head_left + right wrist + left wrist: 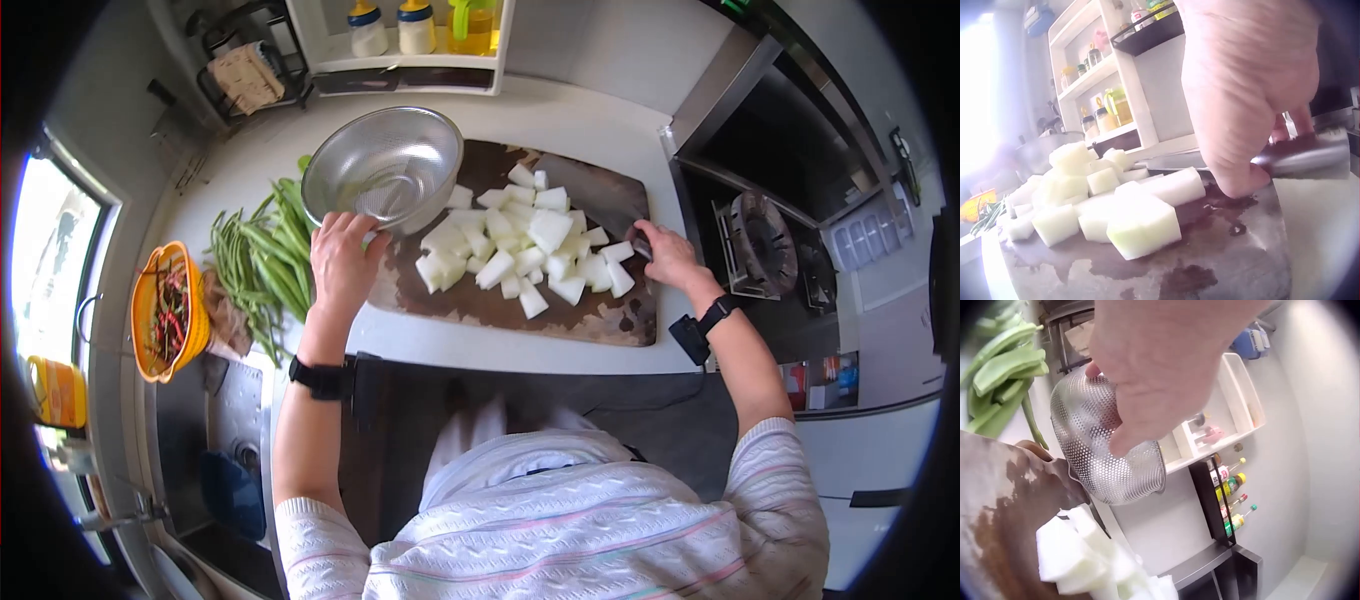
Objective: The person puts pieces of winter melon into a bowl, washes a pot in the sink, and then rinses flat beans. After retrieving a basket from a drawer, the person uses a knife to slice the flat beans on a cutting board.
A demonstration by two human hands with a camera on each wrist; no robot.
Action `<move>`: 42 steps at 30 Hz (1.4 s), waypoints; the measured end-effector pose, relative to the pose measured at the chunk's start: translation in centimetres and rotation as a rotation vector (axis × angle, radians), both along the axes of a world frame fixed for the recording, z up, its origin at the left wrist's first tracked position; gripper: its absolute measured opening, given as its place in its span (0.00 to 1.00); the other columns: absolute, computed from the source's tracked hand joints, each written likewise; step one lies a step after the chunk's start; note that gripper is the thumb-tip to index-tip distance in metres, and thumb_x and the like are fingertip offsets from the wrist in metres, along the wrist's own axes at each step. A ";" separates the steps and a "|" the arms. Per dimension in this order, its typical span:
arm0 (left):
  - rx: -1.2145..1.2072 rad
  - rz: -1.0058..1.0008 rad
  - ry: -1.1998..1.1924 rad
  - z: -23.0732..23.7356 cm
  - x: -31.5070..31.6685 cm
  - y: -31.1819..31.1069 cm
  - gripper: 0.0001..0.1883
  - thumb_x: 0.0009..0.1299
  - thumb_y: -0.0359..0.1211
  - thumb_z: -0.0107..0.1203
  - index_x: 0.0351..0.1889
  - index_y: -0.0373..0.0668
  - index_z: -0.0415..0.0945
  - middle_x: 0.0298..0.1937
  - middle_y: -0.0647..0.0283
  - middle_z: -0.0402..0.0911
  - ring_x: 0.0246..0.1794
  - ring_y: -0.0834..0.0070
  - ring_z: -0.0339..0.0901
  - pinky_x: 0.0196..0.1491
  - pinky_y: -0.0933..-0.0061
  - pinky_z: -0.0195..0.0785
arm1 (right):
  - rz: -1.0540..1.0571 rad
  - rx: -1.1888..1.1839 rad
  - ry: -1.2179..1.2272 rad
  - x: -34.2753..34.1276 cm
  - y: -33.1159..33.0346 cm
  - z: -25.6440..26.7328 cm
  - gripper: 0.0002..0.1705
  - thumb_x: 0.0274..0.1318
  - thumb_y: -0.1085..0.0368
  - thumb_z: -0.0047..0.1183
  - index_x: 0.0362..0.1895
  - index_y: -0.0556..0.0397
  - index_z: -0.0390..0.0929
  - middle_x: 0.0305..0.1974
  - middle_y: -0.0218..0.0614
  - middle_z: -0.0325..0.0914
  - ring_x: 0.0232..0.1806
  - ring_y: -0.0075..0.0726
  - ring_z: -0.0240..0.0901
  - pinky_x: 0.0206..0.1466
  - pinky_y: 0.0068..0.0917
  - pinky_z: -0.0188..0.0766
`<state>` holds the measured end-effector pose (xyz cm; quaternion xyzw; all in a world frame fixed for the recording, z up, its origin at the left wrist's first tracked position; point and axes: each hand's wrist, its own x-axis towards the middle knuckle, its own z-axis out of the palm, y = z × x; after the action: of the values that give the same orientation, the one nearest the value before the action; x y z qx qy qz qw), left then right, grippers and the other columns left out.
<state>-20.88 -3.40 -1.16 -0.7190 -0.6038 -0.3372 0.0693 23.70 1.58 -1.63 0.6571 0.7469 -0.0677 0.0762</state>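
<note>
A steel mesh colander [335, 165] appears tilted at the board's back left corner, its inside bare of food. My left hand [345, 262] grips its near rim, thumb on the mesh side in the left wrist view. Pale chunks of what looks like winter melon [530, 235] lie heaped on the dark, stained cutting board [470, 305]. At the board's right edge, my right hand [675, 258] holds a kitchen knife by its metal handle [1310, 156]. The knife blade [1175, 160] runs flat behind the chunks, partly hidden by the hand.
Green beans [270, 245] lie left of the board, beside an orange basket [203, 320] of red chillies. A sink [235, 400] is at lower left and a gas burner [762, 245] at right. Behind stands a white shelf [400, 65] with jars.
</note>
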 end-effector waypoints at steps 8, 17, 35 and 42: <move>-0.010 -0.105 0.020 -2.1 2.3 10.0 0.09 0.55 0.34 0.59 0.32 0.41 0.79 0.32 0.59 0.79 0.39 0.58 0.73 0.44 0.61 0.66 | -0.160 0.152 0.279 0.6 -2.2 1.8 0.27 0.41 0.73 0.49 0.52 0.47 0.65 0.43 0.48 0.73 0.44 0.52 0.72 0.48 0.40 0.69; -0.040 -0.133 0.078 0.6 6.4 7.7 0.27 0.51 0.33 0.64 0.52 0.46 0.73 0.53 0.59 0.73 0.58 0.58 0.65 0.59 0.55 0.58 | -0.899 -0.248 1.573 3.7 -15.8 0.0 0.07 0.58 0.66 0.48 0.41 0.50 0.67 0.21 0.27 0.64 0.13 0.22 0.63 0.12 0.23 0.64; -0.264 -0.378 0.053 -1.9 24.3 2.5 0.44 0.37 0.54 0.71 0.57 0.58 0.71 0.68 0.54 0.52 0.65 0.43 0.50 0.58 0.42 0.52 | -0.748 -0.636 1.721 -2.9 -14.9 -2.6 0.12 0.59 0.68 0.47 0.47 0.50 0.64 0.21 0.29 0.62 0.14 0.21 0.59 0.15 0.23 0.63; -0.212 -0.358 0.045 -3.0 25.3 3.2 0.30 0.45 0.50 0.67 0.49 0.59 0.77 0.65 0.56 0.57 0.63 0.47 0.54 0.50 0.43 0.61 | -0.645 -0.714 1.686 -2.3 -13.5 -2.0 0.11 0.59 0.70 0.45 0.45 0.50 0.63 0.19 0.27 0.60 0.13 0.19 0.57 0.15 0.24 0.63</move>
<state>4.42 -0.22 -4.16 -0.8256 -0.4966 -0.2624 -0.0544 21.44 -11.88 -3.65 0.5044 0.2758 -0.7567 -0.3113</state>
